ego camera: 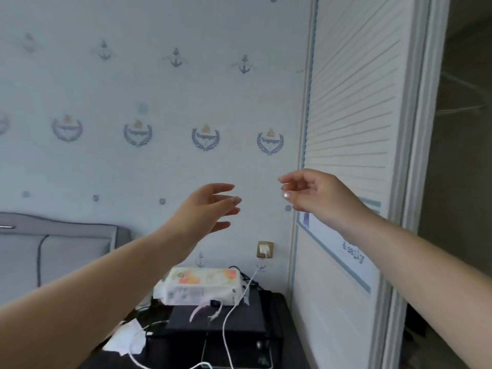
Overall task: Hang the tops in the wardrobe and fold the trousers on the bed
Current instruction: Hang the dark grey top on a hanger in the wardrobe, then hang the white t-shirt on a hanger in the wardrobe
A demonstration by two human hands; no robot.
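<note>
- Both of your hands are raised in front of the wall and hold nothing: your left hand has its fingers loosely spread, and your right hand has its fingers gently curled toward the thumb, with nothing pinched between them.
- No tops or trousers show anywhere in this view, so you cannot tell from here how many are hung or folded; I judge you are between garments.
- Your wardrobe stands just right of your right hand, its louvred sliding door pushed aside; the dark opening at the far right shows what looks like a rail, but it is too dim to say whether anything hangs there.
- Your bed is only hinted at by the grey padded headboard at lower left; the mattress is out of view.
- Below your hands, a dark desk carries a pack of wipes, white cables and some paper.
- Behind it all, pale wallpaper with anchors and crests covers the wall, with a socket low down.
</note>
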